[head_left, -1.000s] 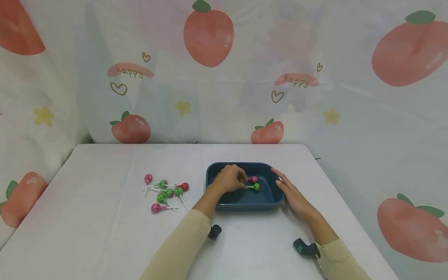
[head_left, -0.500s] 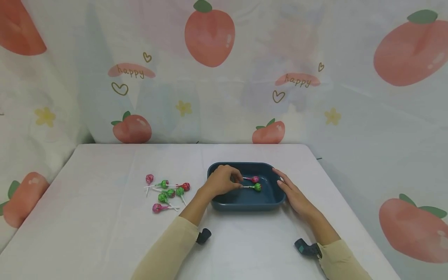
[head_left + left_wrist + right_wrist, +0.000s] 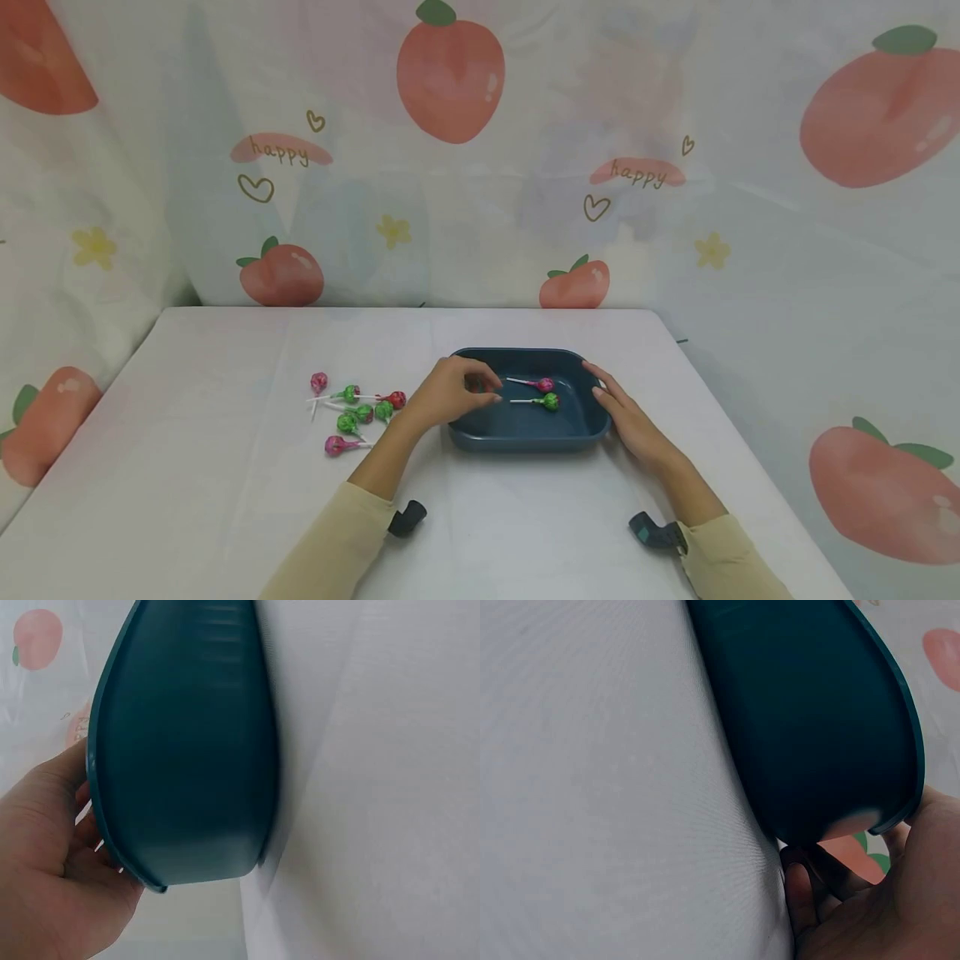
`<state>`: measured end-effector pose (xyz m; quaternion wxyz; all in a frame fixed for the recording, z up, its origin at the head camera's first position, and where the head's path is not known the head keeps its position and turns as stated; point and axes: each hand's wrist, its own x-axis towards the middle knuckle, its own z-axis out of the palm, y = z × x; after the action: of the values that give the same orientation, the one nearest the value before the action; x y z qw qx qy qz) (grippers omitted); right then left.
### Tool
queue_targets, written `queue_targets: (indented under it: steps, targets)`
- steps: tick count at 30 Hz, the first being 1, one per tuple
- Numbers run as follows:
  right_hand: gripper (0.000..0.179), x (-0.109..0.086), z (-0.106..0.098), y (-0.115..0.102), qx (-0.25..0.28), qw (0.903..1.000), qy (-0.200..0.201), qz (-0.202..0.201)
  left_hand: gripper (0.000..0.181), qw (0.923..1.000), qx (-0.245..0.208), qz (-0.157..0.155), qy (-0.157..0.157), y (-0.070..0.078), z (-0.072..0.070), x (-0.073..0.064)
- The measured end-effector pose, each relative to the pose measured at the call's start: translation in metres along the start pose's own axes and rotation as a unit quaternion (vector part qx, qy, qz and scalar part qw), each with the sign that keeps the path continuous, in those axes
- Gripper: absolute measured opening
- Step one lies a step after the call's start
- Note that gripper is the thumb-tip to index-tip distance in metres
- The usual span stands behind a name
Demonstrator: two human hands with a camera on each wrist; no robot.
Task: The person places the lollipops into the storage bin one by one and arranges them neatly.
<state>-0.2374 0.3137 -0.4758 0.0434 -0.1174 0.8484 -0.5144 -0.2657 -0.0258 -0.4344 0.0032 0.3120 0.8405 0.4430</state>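
My left hand (image 3: pixel 450 390) hovers over the left end of a dark blue tray (image 3: pixel 528 442), thumb and forefinger curved but apart, with nothing seen between them. Just right of its fingertips, two lollipops lie inside the tray: a pink one (image 3: pixel 544 385) and a green one (image 3: pixel 551 402), sticks pointing left. My right hand (image 3: pixel 633 421) rests against the tray's right end, its fingers extended at the rim. In the right wrist view, the lower fingers (image 3: pixel 801 892) sit near the tray's base. Left of the tray is a loose group of lollipops (image 3: pixel 363 413).
A white cloth covers the table (image 3: pixel 202 467). Behind it hangs a curtain (image 3: pixel 480 208) printed with peaches. Dark wrist cameras stick out from the left sleeve (image 3: pixel 330 542) and right sleeve (image 3: pixel 727 554).
My left hand has drawn back leftward from the green lollipop's stick, leaving it in the tray beside the pink one. My right hand stays at the tray's right end.
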Motion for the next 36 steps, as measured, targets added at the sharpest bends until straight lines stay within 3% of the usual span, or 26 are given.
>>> queue_targets:
  steps: [13,22,26,36]
  targets:
    - [0.053,0.002,0.001,-0.003,-0.004,1.0000,-0.001,-0.003,0.014,0.9983,-0.039,0.007,0.043,-0.012,-0.032,-0.020]
    - [0.053,0.003,0.001,-0.002,-0.010,0.9999,0.001,-0.009,0.012,0.9946,-0.034,-0.052,0.083,-0.032,-0.059,-0.032]
    - [0.053,0.002,0.000,-0.003,-0.008,0.9999,0.001,-0.011,0.014,0.9927,-0.033,-0.083,0.080,-0.040,-0.063,-0.035]
    - [0.053,-0.003,0.001,-0.004,-0.013,0.9998,0.001,-0.014,0.018,0.9925,-0.001,-0.108,0.058,-0.066,-0.074,-0.050]
